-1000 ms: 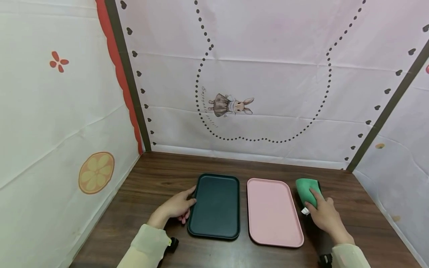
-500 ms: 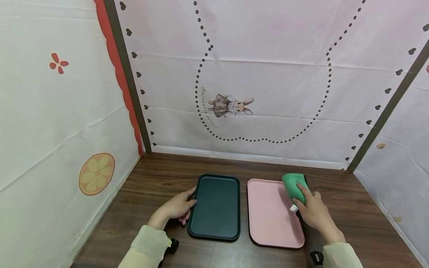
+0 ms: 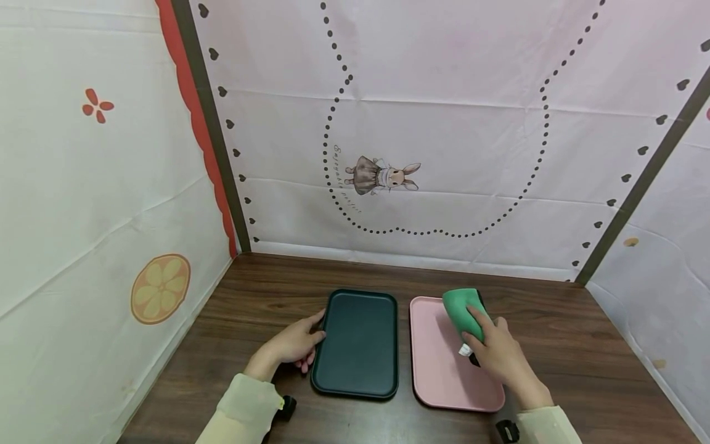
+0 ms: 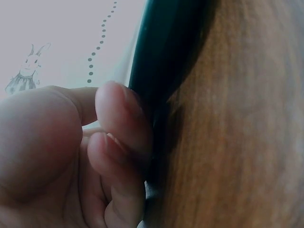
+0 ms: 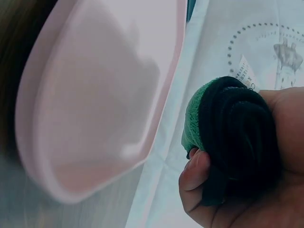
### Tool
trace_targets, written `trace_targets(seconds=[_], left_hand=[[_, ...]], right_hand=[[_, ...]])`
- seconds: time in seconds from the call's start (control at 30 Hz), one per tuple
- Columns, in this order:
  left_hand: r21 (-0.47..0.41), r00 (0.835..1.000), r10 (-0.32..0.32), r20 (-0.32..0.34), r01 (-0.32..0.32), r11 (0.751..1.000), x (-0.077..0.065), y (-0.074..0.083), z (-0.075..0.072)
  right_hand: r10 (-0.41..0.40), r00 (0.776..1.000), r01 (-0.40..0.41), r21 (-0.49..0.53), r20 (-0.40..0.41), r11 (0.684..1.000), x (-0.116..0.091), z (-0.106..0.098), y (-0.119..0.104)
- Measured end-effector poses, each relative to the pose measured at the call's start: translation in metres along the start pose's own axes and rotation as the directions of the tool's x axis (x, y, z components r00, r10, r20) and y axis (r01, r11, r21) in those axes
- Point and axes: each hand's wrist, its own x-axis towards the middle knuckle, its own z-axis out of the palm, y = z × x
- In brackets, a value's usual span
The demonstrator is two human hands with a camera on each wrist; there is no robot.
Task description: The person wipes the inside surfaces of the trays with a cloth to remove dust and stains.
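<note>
In the head view my right hand point(image 3: 501, 354) grips a rolled cloth point(image 3: 464, 312), green outside with a white label, over the pink tray point(image 3: 435, 376). The right wrist view shows the fingers and palm round the rolled cloth point(image 5: 240, 135), its dark layers facing the camera, apart from the pink tray point(image 5: 99, 85). My left hand point(image 3: 291, 342) holds the left edge of the dark green tray point(image 3: 359, 345), thumb and index finger at the rim. Up close, its other fingertips point(image 4: 121, 111) are curled beside the tray's side point(image 4: 166, 42).
Both trays lie side by side on a brown wooden table point(image 3: 266, 280). A printed fabric sheet point(image 3: 444, 154) with a rabbit stands behind the table, and further sheets close off the left point(image 3: 83, 203) and right sides.
My right hand has carried the rolled cloth leftwards, from right of the pink tray to above it. My left hand and both trays have stayed in place.
</note>
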Motion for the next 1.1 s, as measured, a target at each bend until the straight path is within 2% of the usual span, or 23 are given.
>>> trace_targets(seconds=[0.5,0.87,1.1], left_hand=[[0.009,1.0,0.004,0.002,-0.004,1.0,0.0,-0.001,0.0],[0.007,1.0,0.006,0.007,-0.006,1.0,-0.002,-0.001,-0.001],[0.008,1.0,0.016,0.013,-0.016,1.0,-0.001,-0.001,-0.001]], right_hand=[[-0.1,0.995,0.1,0.02,0.0,0.995,0.001,0.023,-0.037],[-0.083,0.996,0.082,0.05,0.026,0.995,0.008,0.04,-0.064],[-0.107,0.994,0.106,0.052,0.019,0.993,0.009,0.049,-0.078]])
